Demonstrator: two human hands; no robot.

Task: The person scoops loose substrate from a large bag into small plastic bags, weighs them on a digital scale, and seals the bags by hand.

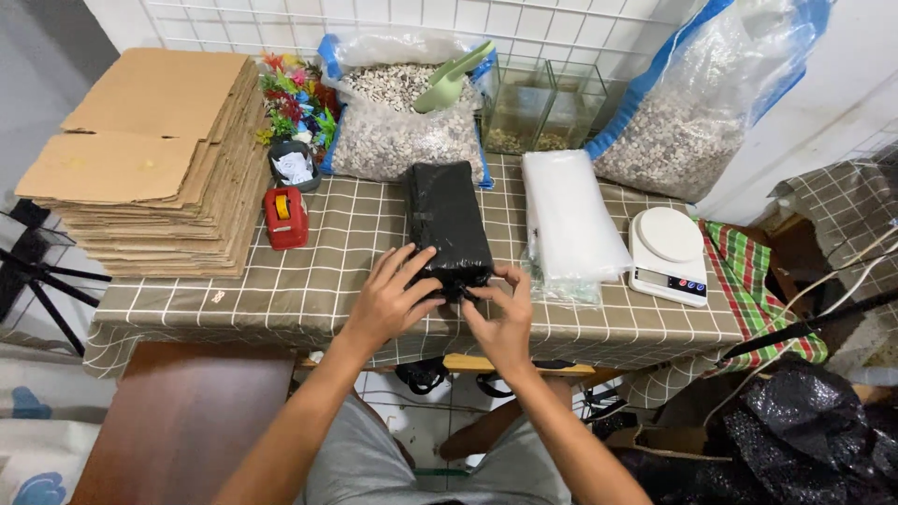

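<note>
A long black plastic-wrapped package (446, 216) lies on the checked tablecloth (309, 281), pointing away from me. My left hand (391, 297) rests over its near left corner, fingers spread on the wrap. My right hand (503, 316) pinches the near end of the package between thumb and fingers. Both hands meet at the package's front edge, near the table's front.
A stack of flat cardboard (154, 159) fills the left. A red tape dispenser (285, 217), plastic plants (296, 98), two open bags of gravel (402, 122) (673, 131) with a green scoop (452, 79), small glass tanks (543, 105), clear bags (571, 220) and a white scale (668, 243) surround it.
</note>
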